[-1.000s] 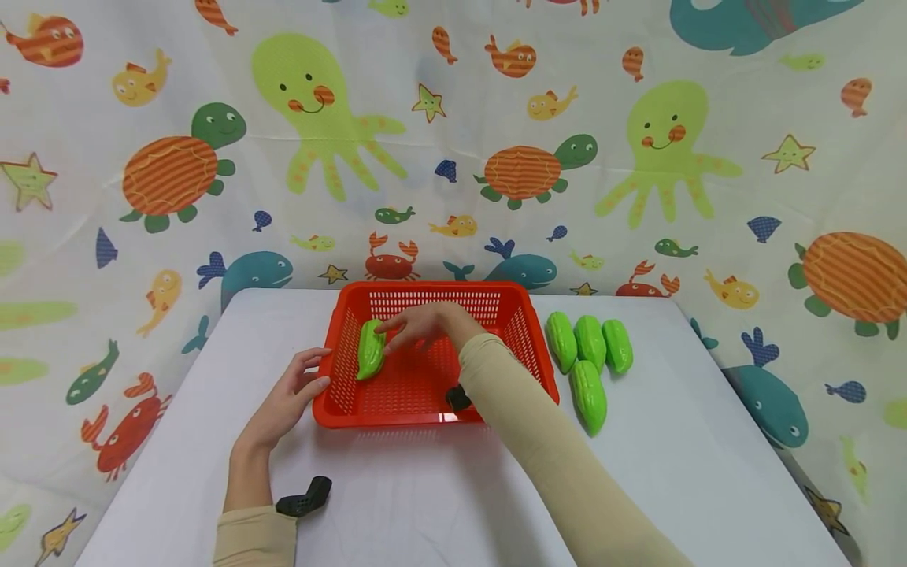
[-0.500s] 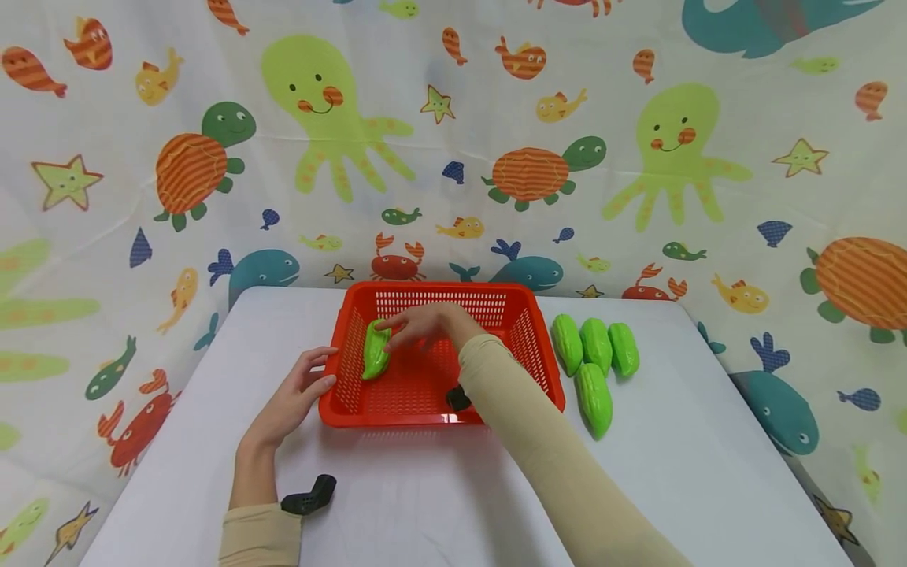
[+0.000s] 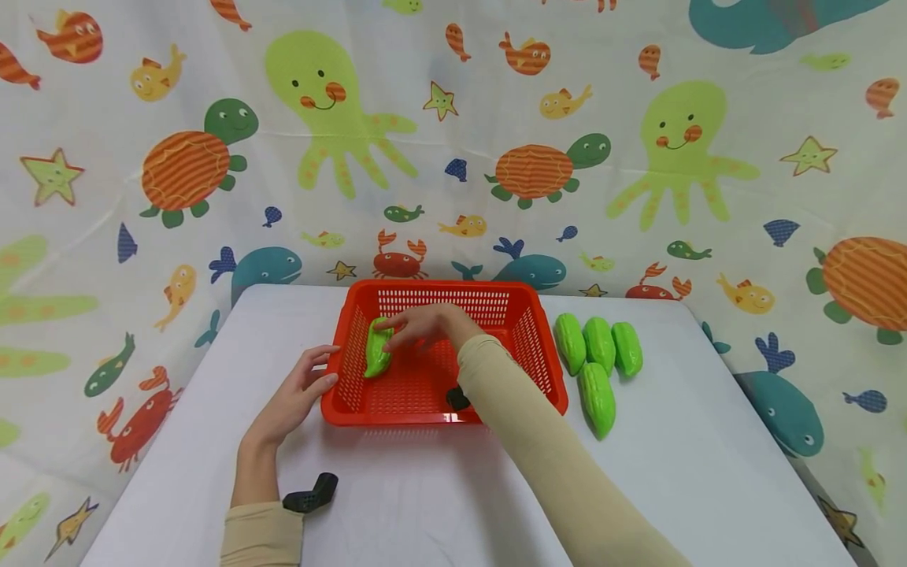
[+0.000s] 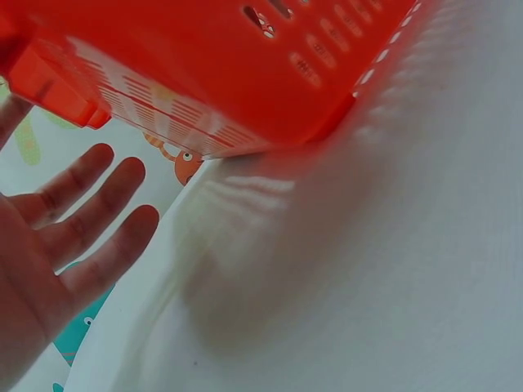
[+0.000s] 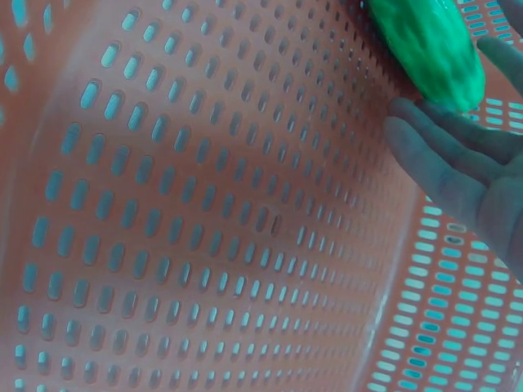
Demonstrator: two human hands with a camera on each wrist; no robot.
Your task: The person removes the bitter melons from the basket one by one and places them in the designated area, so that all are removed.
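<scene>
A red perforated plastic basket (image 3: 418, 419) stands on the white table. Inside it, at the left, lies a glossy green ridged toy vegetable (image 3: 377, 358) with a pointed tip, like a bitter melon. My right hand (image 3: 425, 323) reaches into the basket, with fingertips at this vegetable's upper right side. In the right wrist view, fairly straight fingers (image 5: 445, 159) lie beside the end of the green vegetable (image 5: 433, 57), and no firm grip shows. My left hand (image 3: 290, 402) is at the basket's left edge, with fingertips at the rim; its fingers (image 4: 110, 253) are spread in the left wrist view.
Several similar green vegetables (image 3: 598, 346) lie on the table (image 3: 680, 441) just right of the basket. Behind the table hangs a curtain (image 3: 453, 181) printed with sea animals. Black wrist devices (image 3: 312, 494) are worn on both arms.
The whole head view has shifted slightly, so the basket and vegetables appear a little further right. Both hands keep their places relative to the basket and the green vegetable.
</scene>
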